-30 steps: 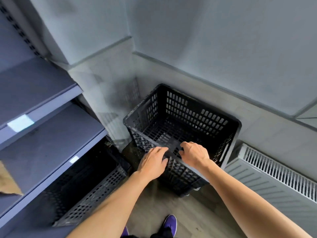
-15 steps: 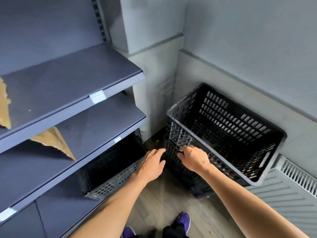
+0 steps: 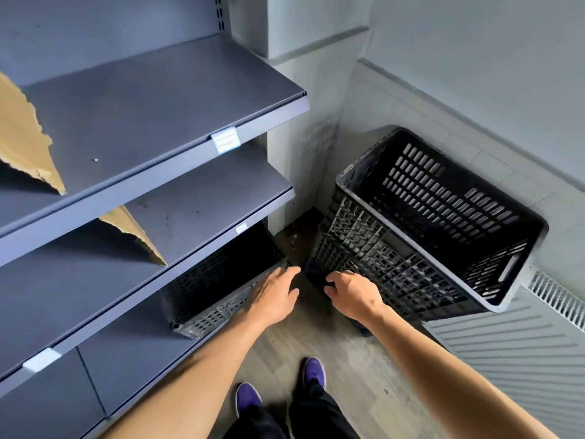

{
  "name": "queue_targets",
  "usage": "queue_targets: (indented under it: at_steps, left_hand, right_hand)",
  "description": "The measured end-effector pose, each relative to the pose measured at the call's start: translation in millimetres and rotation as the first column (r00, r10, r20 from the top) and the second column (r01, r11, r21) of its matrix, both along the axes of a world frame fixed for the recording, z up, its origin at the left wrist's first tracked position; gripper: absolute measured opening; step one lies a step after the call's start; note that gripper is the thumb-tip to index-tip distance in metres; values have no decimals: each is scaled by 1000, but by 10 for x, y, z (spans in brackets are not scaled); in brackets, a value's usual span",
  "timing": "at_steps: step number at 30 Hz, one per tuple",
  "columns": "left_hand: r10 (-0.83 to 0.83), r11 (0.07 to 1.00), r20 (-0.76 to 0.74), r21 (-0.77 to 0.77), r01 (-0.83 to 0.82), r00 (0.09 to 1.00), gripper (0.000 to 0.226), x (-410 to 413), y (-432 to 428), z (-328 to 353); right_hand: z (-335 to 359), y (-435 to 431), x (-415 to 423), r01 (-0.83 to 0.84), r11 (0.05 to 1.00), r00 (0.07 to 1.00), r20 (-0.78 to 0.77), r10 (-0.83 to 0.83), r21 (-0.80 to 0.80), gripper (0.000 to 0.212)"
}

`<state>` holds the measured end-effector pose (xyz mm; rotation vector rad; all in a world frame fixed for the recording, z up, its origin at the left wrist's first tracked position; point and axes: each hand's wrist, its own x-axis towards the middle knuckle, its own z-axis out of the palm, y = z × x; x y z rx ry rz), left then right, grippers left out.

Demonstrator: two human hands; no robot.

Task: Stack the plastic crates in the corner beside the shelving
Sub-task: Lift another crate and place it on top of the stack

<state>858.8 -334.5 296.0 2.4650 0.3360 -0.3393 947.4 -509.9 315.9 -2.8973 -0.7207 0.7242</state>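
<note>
A black slotted plastic crate [image 3: 443, 198] sits stacked on at least one other crate [image 3: 345, 258] in the corner, right of the shelving [image 3: 152, 99]. A further black crate [image 3: 218, 280] lies on the bottom shelf, under the lower boards. My left hand [image 3: 273, 296] hovers with fingers spread, its fingertips at that shelf crate's near right corner. My right hand [image 3: 351, 294] has curled fingers near the low left corner of the stack; whether it grips anything I cannot tell.
A white radiator [image 3: 519, 353] runs along the wall at the right, against the stack. Torn cardboard [image 3: 22, 141] lies on the upper shelf, with another piece [image 3: 133, 232] below. My purple shoes [image 3: 313, 372] stand on the wood floor [image 3: 354, 375].
Both hands have come off the top crate's near rim and dropped to its base. My view has swung left, bringing more shelving and the shelf crate into sight.
</note>
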Motion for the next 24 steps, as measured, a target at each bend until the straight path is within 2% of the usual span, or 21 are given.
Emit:
queue_targets:
  at_steps: [12,18,24]
  left_hand:
    - [104,994,53,30,-106,993,51,359,36,49]
    - [77,995,123,57,-85,989,59,1036,34,222]
    - [-59,988,102,148,44,993,65,1909,-50,294]
  right_hand:
    - [-119,234,451,-87,996,996,-24,87,23,40]
    - [-28,140,1056,-100,989,984,156,83,105,44]
    - [-57,-77,1671,-134,989,948,301,108,65,51]
